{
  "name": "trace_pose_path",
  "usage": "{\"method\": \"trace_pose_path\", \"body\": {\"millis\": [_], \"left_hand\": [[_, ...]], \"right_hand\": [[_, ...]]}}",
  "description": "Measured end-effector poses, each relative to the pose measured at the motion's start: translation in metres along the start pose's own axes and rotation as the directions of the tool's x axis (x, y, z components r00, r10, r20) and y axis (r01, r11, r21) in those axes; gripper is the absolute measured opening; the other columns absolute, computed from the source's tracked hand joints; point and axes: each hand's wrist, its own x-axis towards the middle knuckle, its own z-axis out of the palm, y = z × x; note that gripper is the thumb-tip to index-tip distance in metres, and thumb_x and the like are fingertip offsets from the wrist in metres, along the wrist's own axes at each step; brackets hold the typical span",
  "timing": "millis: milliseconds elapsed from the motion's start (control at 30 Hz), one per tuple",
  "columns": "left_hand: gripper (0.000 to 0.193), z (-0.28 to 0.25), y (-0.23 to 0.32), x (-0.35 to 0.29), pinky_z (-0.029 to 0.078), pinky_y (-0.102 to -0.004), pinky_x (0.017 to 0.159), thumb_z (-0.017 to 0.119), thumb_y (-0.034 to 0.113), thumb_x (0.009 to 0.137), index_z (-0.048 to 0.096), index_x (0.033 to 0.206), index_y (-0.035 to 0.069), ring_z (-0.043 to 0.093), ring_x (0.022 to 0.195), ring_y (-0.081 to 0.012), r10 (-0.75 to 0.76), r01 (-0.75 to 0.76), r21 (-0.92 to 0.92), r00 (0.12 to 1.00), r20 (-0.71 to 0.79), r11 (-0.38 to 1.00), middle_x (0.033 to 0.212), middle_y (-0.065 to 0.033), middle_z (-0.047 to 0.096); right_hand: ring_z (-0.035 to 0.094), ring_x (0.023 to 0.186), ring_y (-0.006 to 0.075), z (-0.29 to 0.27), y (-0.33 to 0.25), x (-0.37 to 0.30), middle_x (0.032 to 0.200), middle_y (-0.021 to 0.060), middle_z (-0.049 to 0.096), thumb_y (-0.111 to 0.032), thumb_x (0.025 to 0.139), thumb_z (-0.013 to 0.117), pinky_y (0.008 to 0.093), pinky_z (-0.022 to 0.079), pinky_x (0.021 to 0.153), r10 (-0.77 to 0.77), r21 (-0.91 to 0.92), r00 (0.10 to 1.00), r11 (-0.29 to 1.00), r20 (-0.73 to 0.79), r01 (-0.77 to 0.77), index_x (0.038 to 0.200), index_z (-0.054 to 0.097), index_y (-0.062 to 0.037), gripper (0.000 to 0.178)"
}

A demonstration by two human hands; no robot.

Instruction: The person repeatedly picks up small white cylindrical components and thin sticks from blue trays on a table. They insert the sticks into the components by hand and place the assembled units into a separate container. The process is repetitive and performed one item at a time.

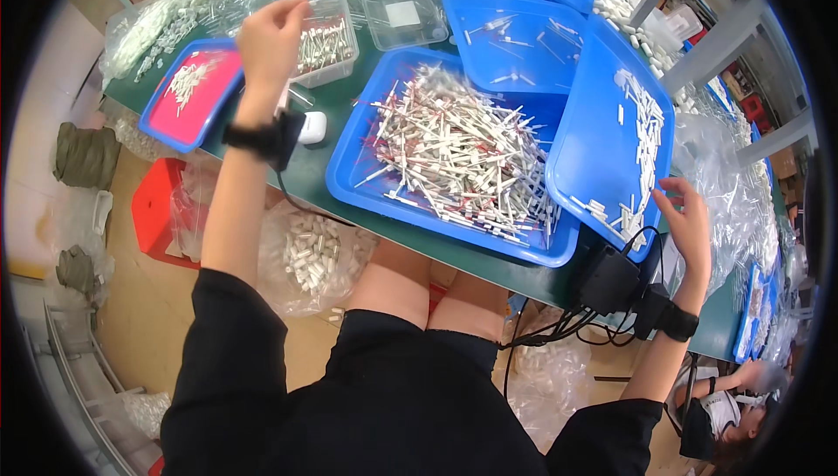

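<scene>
My left hand (272, 47) is raised at the near left side of a clear plastic box (347, 55) that holds short white-and-red sticks (323, 47). Its fingers are bent together in a pinch, and anything between them is hidden. At the lower right edge of a tilted blue tray (587, 157), my right hand (690, 225) has thumb and forefinger apart, with nothing seen between them. White tubular pieces (648, 131) lie along that tray's right side. In the middle, a deep blue tray (349, 181) carries a heap of thin white sticks with reddish parts (458, 149).
A blue tray with a pink bottom (175, 127) stands at left. Another blue tray (471, 18) rests behind the heap. A white case (312, 128) and a black box with cables (607, 280) lie near the table edge. At lower right, another person (724, 415) sits.
</scene>
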Motion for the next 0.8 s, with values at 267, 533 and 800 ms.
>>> {"method": "trace_pose_path", "body": {"millis": [267,533,800], "left_hand": [[0.018,0.03,0.053,-0.051,0.047,-0.0261,0.067,0.063,0.019,0.084,0.071,0.091,0.005,0.064,0.073,-0.0128,0.148,-0.034,-0.247,0.876,0.46,0.968,0.08,-0.0072,0.07],[0.029,0.049,0.018,-0.024,0.047,-0.0341,0.076,0.058,0.027,0.087,0.066,0.103,0.004,0.062,0.086,-0.0279,0.101,-0.184,0.119,0.858,0.503,0.976,0.096,-0.0167,0.066],[0.027,0.063,-0.075,0.027,0.049,-0.0408,0.084,0.064,0.019,0.075,0.066,0.093,-0.002,0.062,0.095,-0.0375,-0.287,-0.067,0.628,0.848,0.445,0.775,0.096,-0.024,0.065]], "right_hand": [[0.062,0.074,0.0227,0.031,0.032,0.005,0.085,0.0132,0.066,-0.02,0.072,0.069,0.0335,0.049,0.069,0.111,-0.037,0.988,0.993,0.106,-0.108,0.095,0.063,0.0005,0.032],[0.064,0.069,0.0269,0.043,0.041,0.01,0.074,0.0124,0.066,-0.015,0.068,0.066,0.0361,0.049,0.066,0.088,-0.172,0.996,0.981,0.01,-0.085,0.089,0.066,-0.0018,0.024],[0.065,0.075,0.0285,0.046,0.046,0.012,0.077,0.014,0.067,-0.017,0.068,0.065,0.0355,0.05,0.07,0.123,-0.123,0.992,0.985,0.013,-0.12,0.084,0.066,-0.0026,0.021]]}}
